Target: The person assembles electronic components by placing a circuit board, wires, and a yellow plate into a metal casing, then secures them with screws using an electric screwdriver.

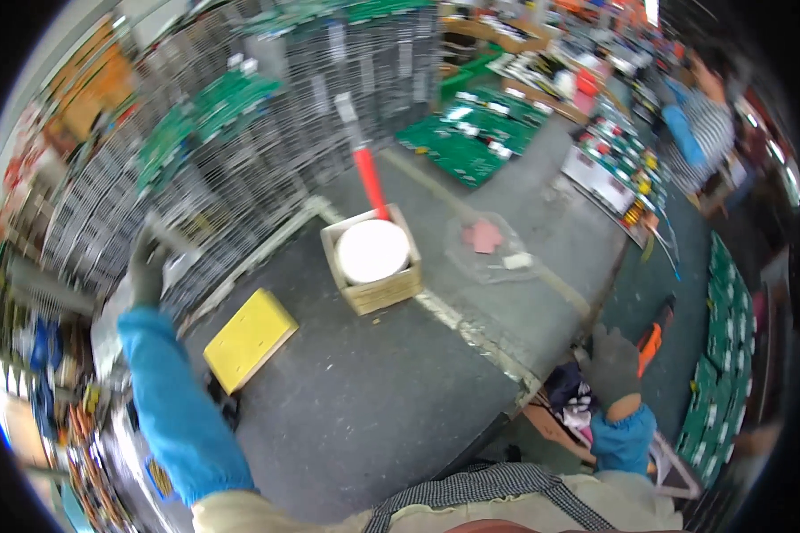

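Observation:
My left hand [148,266], in a grey glove, reaches beside the stacked circuit boards [267,169] at the left; its fingers look spread, though motion smears them. A grey glove also covers my right hand [614,366], low at the right over a dark cloth bundle [567,387]. Along its outer side is an orange and black tool [651,346]; whether the hand grips it is unclear. On the dark bench between my arms sit a yellow block [251,340] and a small wooden box [380,296] holding a white round piece [373,251]. A red-handled brush-like tool [370,180] stands behind the box.
A clear plastic bag [489,247] with a pink piece lies on the bench. Green circuit boards [476,135] lie beyond it, and more boards [722,355] stand at the far right. A co-worker [702,124] is at the upper right, near a board full of components [618,169].

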